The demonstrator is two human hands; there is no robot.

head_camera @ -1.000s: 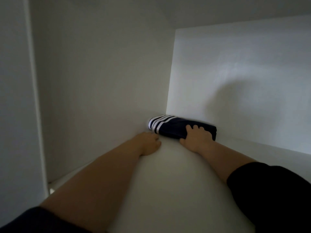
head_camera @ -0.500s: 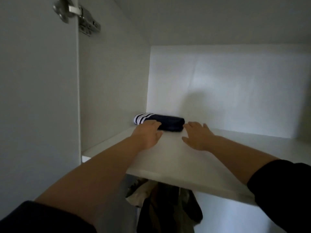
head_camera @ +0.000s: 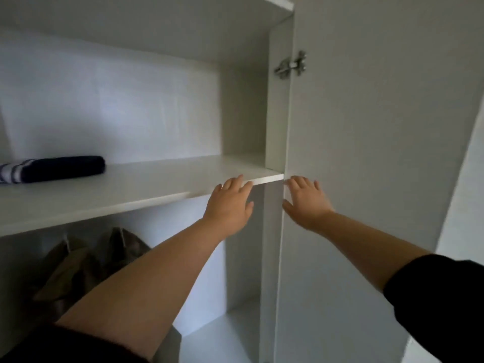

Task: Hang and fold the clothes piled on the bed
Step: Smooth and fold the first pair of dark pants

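Navy folded garment with white stripes (head_camera: 60,169) on white wardrobe shelf (head_camera: 157,191); left hand (head_camera: 229,205), fingers straight, at shelf's front edge; right hand (head_camera: 305,203) flat, empty, against white wardrobe door (head_camera: 372,153).

You are looking at a folded garment (head_camera: 65,169) that is showing dark navy, with white stripes crossing its left end. The shelf (head_camera: 157,187) is reading as plain white, and the back panel (head_camera: 117,106) is taking on a faintly bluish white. The door (head_camera: 366,153) is showing an unpatterned pale grey-white, with its hinge (head_camera: 290,65) glinting silver. The hanging clothes (head_camera: 86,263) are appearing olive-brown, perhaps khaki, since the light there is dim. Your sleeve (head_camera: 442,305) is showing solid black.
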